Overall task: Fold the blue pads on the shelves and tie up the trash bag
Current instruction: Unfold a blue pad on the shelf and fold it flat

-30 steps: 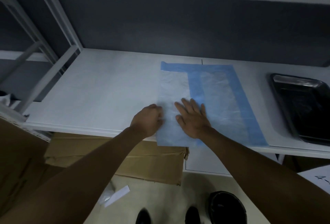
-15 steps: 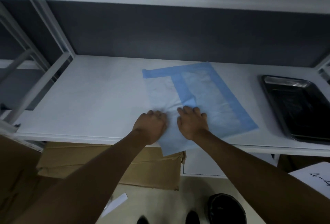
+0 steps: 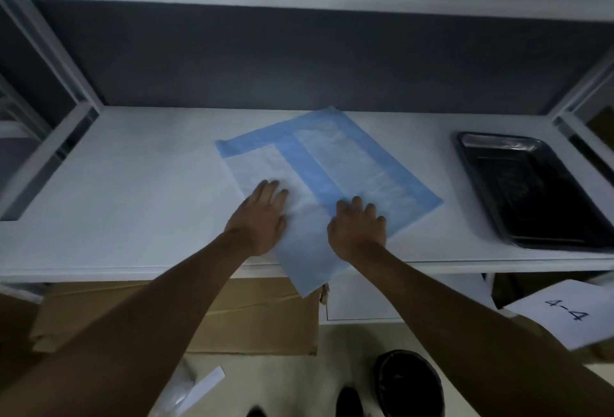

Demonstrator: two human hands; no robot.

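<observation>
trash bag: black-lined bin (image 3: 410, 383) on the floor by the feet, untouched, not tied yet.
left hand: (image 3: 259, 220) flat, fingers straight, palm pressing the pad's white left side; grips nothing.
right hand: (image 3: 357, 225) knuckles bent, fingertips pressing down on the pad near its blue strip; no clear pinch visible.
blue pad: (image 3: 335, 171) on the shelf (image 3: 133, 184), part-folded, near corner hanging over the front edge.
change: pad has rotated clockwise versus a second ago, now lying skewed; left hand went from curled to flat.
meaning: looks like repositioning for the next fold; folding unfinished.
far right: black tray (image 3: 538, 187) well apart from the pad.
</observation>
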